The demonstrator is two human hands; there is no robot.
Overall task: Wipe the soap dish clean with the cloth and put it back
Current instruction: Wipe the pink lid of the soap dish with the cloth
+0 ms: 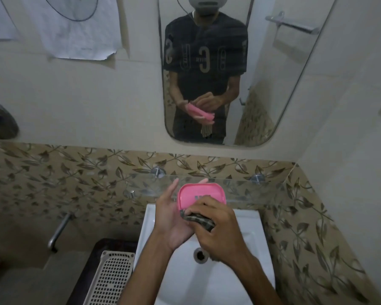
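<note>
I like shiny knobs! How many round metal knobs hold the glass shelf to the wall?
2: one metal knob at the shelf's left, one at its right. The hands could hide more.

Counts, placed from the sink: one pink soap dish above it, one dark cloth above it, two hands over it, left hand and right hand. One drain hole in it. One perforated basket left of it. One mirror above it. Two shelf mounts, one and another, behind it.
</note>
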